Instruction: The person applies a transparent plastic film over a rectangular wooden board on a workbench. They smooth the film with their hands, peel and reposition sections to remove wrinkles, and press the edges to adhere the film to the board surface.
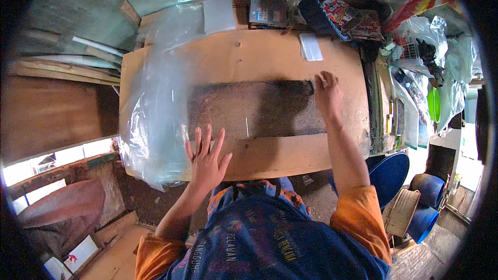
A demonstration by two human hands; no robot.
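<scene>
On the tan tabletop [280, 163] lies a long dark, worn-looking rectangular area [223, 106]; I cannot tell whether it is a sheet or part of the surface. My left hand [207, 158] is open, fingers spread, over its near left edge and beside the clear plastic sheeting [155, 103]. My right hand [329, 93] is at its far right corner, fingers bent but apart, with nothing visible in them. A thin pale strip [247, 127] shows on the dark area between my hands. Beyond my right hand rests a small stack of clear plastic pieces [311, 47].
Along the table's far edge sit a white sheet [218, 14], a clear plastic packet [267, 10] and dark blue cloth [319, 15]. Plastic bags [459, 72] and a green bowl [434, 105] crowd the right side. Blue barrels [426, 191] stand at lower right, wooden boards [62, 70] at left.
</scene>
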